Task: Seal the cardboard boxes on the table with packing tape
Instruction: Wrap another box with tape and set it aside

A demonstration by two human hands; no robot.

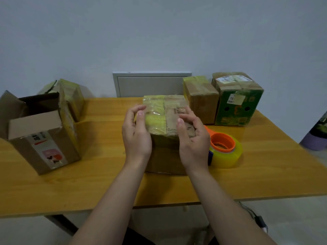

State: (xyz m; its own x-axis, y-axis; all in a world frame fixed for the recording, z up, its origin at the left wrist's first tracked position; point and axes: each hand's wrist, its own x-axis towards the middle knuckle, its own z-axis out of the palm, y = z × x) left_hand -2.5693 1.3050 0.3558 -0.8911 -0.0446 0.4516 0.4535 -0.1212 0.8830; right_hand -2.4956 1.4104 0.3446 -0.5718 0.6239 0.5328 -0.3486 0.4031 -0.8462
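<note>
1 taped box (164, 121): stood at middle of table (88, 183), tape roll (228, 154) just beside, right.
Left grip (137, 133): curled round box's upper left edge.
Right grip (192, 137): curled over upper right edge.
Open box (40, 131): set left, apart.

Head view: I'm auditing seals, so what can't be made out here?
Middle box: near top edge, covered by left hand and right hand.
Open box: contents, in shadow behind its flaps.
Tape dispenser: left end, behind the right hand.
Green box: label print, too small.
Far-left box: lower part, behind the open box.
</note>
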